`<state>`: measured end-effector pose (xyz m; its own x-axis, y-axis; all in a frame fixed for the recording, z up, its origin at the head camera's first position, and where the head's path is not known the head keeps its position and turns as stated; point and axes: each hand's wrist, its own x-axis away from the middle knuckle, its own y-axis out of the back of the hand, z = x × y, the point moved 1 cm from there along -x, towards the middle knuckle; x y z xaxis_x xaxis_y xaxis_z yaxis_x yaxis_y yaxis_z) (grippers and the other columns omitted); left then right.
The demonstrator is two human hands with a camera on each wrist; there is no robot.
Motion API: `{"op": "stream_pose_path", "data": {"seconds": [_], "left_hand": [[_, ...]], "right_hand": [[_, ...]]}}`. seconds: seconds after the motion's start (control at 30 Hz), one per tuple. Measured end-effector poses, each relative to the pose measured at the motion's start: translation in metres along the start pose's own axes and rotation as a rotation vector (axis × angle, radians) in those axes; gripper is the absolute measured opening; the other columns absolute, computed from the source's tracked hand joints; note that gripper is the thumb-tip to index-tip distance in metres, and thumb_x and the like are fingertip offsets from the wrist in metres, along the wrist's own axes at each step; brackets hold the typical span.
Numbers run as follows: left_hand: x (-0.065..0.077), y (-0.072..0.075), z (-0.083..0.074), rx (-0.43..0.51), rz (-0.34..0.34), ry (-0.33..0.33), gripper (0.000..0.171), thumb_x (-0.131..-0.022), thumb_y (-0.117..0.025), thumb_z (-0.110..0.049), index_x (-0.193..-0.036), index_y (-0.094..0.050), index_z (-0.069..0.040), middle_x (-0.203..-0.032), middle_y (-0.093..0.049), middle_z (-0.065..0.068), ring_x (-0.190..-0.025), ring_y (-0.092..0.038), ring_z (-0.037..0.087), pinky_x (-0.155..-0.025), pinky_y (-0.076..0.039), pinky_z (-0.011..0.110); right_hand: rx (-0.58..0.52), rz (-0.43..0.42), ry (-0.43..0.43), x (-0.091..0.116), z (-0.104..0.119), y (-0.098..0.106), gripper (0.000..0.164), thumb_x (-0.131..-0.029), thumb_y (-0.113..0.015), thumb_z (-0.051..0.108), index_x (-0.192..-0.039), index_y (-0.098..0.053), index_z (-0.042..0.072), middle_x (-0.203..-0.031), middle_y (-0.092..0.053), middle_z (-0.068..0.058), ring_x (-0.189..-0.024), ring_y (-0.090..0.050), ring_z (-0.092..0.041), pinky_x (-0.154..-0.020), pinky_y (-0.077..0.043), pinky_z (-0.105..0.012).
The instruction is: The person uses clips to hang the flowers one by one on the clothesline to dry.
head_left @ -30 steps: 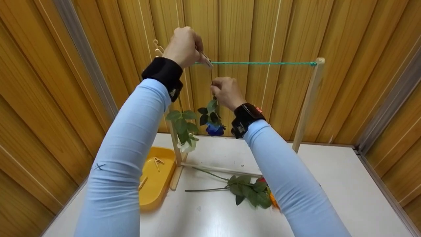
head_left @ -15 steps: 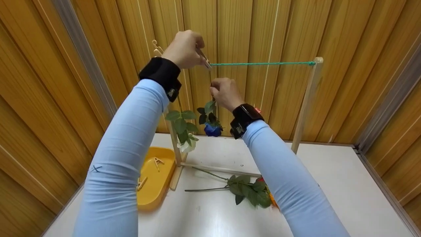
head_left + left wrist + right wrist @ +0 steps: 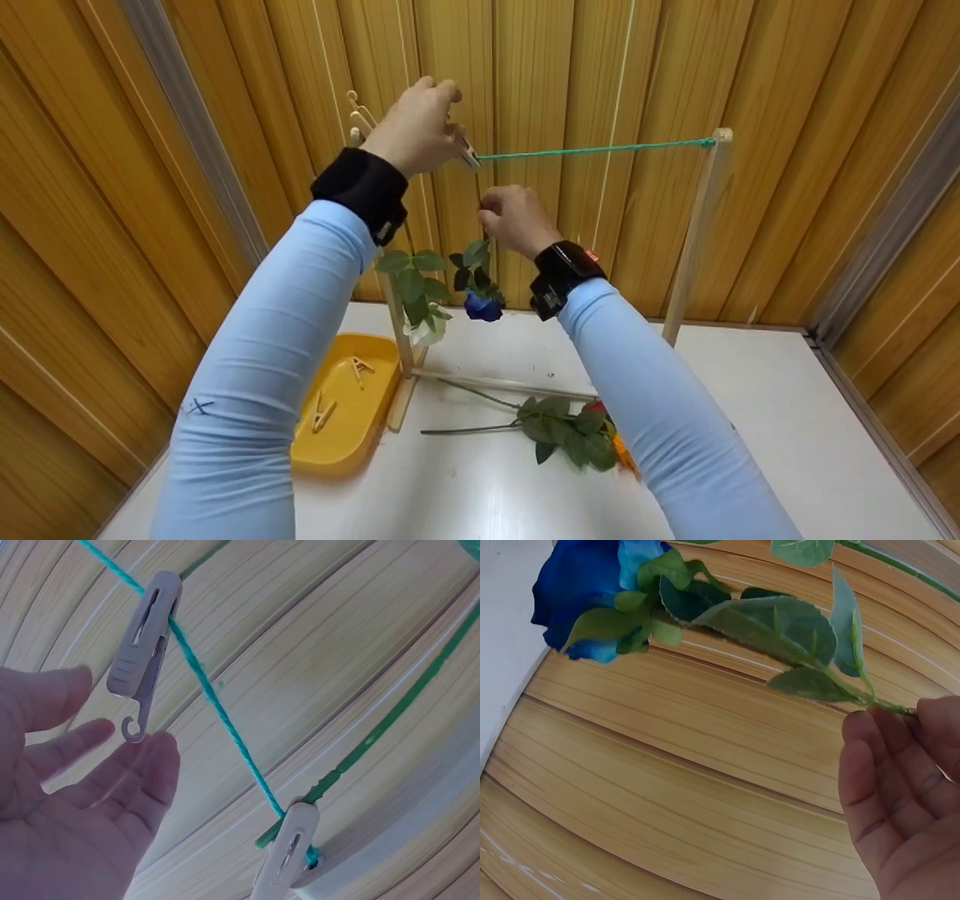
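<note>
A beige clothespin clips a green stem to the teal string. Beside its hooked end, my left hand has its fingers spread, with the thumb away from the clip. Upside down below the string hangs a blue rose, its dark leaves above the bloom. My right hand pinches the rose's stem just past the leaves, between thumb and fingers. A white rose hangs head down on the left, and a second clothespin grips a stem on the string there.
The string runs to a wooden post on the right. A yellow tray with clothespins stands at the left. Leafy roses with red and orange blooms lie on the white table, partly behind the right forearm.
My left hand's fingers have opened off the clothespin. The string now dips lower at the clip, and the blue rose and my right hand have come down slightly.
</note>
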<state>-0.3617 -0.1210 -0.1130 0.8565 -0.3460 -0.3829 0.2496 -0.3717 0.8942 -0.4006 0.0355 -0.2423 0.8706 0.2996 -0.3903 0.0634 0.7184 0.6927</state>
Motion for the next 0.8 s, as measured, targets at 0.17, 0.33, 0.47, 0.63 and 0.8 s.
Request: {"op": "stream_pose_path", "data": {"seconds": [0.17,0.33,0.47,0.63,0.8], "left_hand": [[0.009,-0.004,0.003,-0.011,-0.065,-0.014,0.047,-0.106,-0.056,-0.019,-0.148,-0.046,0.0,-0.144,-0.046,0.02,-0.13,-0.047,0.033,-0.108,-0.044,0.042],[0.018,-0.01,0.01,0.046,-0.144,-0.033,0.053,-0.106,-0.058,-0.025,-0.152,-0.043,-0.003,-0.148,-0.043,0.018,-0.137,-0.042,0.031,-0.112,-0.04,0.041],[0.028,-0.016,0.017,0.089,-0.192,-0.047,0.056,-0.106,-0.059,-0.027,-0.154,-0.042,-0.004,-0.149,-0.042,0.017,-0.139,-0.041,0.03,-0.114,-0.039,0.041],[0.048,-0.029,0.023,0.088,-0.26,-0.092,0.056,-0.106,-0.06,-0.026,-0.153,-0.042,-0.001,-0.15,-0.041,0.019,-0.141,-0.041,0.032,-0.116,-0.04,0.041],[0.072,-0.047,0.03,0.051,-0.318,-0.137,0.057,-0.106,-0.059,-0.025,-0.153,-0.041,0.003,-0.152,-0.04,0.023,-0.143,-0.038,0.036,-0.119,-0.036,0.045]], "right_hand": [[0.027,0.03,0.042,0.007,-0.003,0.007,0.023,-0.105,-0.058,0.011,-0.116,-0.073,-0.002,-0.114,-0.072,-0.019,-0.105,-0.065,-0.032,-0.091,-0.057,-0.043],[0.061,0.052,0.061,0.018,-0.008,0.015,0.021,-0.104,-0.06,0.012,-0.115,-0.074,-0.001,-0.112,-0.073,-0.018,-0.105,-0.067,-0.033,-0.092,-0.057,-0.044],[0.069,0.081,0.059,0.027,-0.014,0.019,0.022,-0.105,-0.06,0.013,-0.116,-0.073,-0.001,-0.113,-0.072,-0.018,-0.107,-0.067,-0.033,-0.093,-0.057,-0.045],[0.075,0.08,0.087,0.042,-0.024,0.021,0.024,-0.106,-0.059,0.014,-0.118,-0.071,-0.002,-0.117,-0.071,-0.019,-0.108,-0.066,-0.034,-0.095,-0.056,-0.045],[0.068,0.015,0.151,0.064,-0.036,0.021,0.028,-0.105,-0.06,0.015,-0.125,-0.068,-0.003,-0.127,-0.068,-0.021,-0.117,-0.064,-0.037,-0.101,-0.053,-0.05]]}}
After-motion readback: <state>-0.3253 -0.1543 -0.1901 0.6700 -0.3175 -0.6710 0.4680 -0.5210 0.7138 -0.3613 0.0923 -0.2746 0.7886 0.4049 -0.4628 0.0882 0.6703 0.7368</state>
